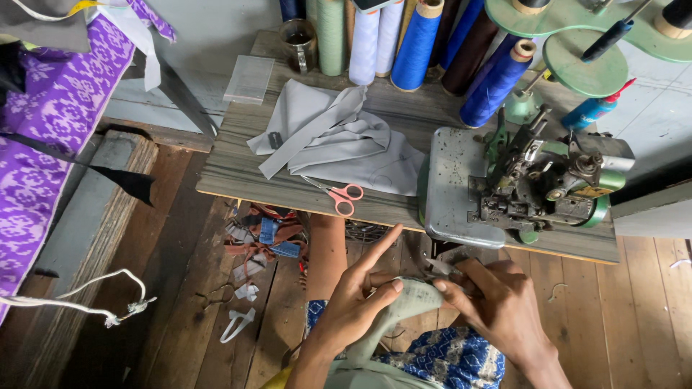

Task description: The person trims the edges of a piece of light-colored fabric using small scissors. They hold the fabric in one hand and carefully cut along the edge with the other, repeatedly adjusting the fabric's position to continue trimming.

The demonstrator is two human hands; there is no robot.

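Fingers of both the left hand (353, 302) and right hand (497, 302) pinch a soft, pale green cloth strip (404, 302). At twelve o'clock, crumpled grey fabric (339, 140) and pink-handled scissors (342, 194) lie on the worn wooden table (231, 173), above a plank floor (187, 288).

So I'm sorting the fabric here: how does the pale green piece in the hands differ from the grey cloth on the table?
The pale green fabric strip is narrow and pinched between the left hand and right hand; the grey cloth pile is wider and lies untouched on the wooden table. The strip is held below the table's edge; the pile lies loosely folded beside pink-handled scissors. Both are plain, unpatterned fabric.
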